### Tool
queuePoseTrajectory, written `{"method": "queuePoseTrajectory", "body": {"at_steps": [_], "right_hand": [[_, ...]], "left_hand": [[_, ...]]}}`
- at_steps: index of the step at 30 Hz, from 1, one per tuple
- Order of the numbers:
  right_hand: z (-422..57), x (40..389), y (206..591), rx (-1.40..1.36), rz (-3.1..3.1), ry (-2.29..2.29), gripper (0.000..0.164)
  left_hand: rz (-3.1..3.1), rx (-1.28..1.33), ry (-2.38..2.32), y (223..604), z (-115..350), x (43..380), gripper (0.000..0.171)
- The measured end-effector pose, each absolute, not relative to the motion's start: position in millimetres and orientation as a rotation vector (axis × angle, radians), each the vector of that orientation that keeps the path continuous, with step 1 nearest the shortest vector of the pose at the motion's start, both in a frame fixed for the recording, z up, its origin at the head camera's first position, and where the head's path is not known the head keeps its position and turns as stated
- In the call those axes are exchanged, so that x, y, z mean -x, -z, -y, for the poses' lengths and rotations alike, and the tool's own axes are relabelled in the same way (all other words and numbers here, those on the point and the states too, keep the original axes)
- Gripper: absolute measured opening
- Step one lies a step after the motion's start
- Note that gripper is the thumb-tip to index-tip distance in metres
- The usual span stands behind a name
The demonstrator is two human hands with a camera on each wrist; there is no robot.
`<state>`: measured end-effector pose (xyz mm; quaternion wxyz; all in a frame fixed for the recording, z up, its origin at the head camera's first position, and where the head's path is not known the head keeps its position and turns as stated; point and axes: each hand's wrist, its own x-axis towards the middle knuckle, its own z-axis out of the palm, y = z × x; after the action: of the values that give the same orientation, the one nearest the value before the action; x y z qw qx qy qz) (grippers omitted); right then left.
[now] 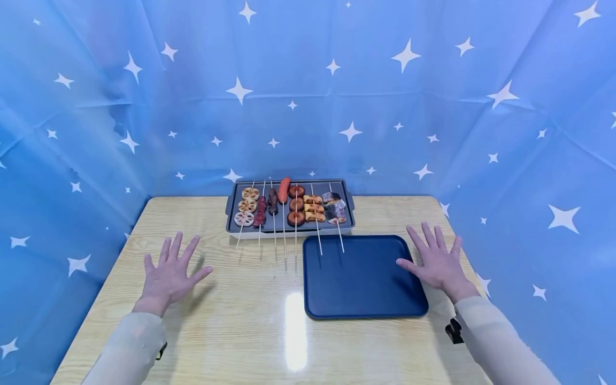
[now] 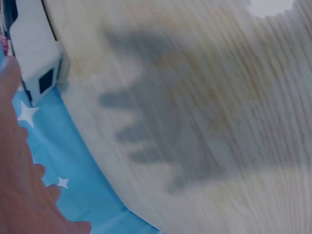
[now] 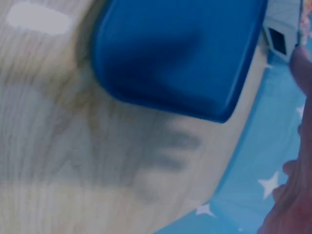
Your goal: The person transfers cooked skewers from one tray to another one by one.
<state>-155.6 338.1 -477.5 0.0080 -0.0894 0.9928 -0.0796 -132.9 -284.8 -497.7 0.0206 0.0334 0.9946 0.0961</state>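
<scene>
Fingers spread, my left hand hovers over the left side of the table, its shadow falling on the wood in the left wrist view. My right hand, also spread, is above the table's right side by the blue tray; it holds nothing. At the back stands a grill pan bearing several skewers: lotus root slices, dark red meat, brown meat, a sausage, round brown slices, yellow folded pieces and fish pieces.
The skewer sticks jut over the grill's front edge, two of them above the tray's back rim. A light wooden table carries everything. Blue cloth with white stars hangs behind and at both sides.
</scene>
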Motion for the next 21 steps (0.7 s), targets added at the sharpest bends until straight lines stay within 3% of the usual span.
{"method": "queuePoseTrajectory", "body": {"at_steps": [6, 12, 21], "right_hand": [[-317, 160, 459, 0.371, -3.125, 0.221, 0.069], [-282, 169, 457, 0.438, -3.081, 0.293, 0.045], [-227, 186, 465, 0.351, -2.949, 0.509, 0.038]], "left_hand": [[-3.046, -0.114, -0.320, 485, 271, 129, 0.080], [-3.031, -0.113, -0.399, 479, 250, 120, 0.059], [-2.949, -0.091, -0.595, 496, 223, 110, 0.041]]}}
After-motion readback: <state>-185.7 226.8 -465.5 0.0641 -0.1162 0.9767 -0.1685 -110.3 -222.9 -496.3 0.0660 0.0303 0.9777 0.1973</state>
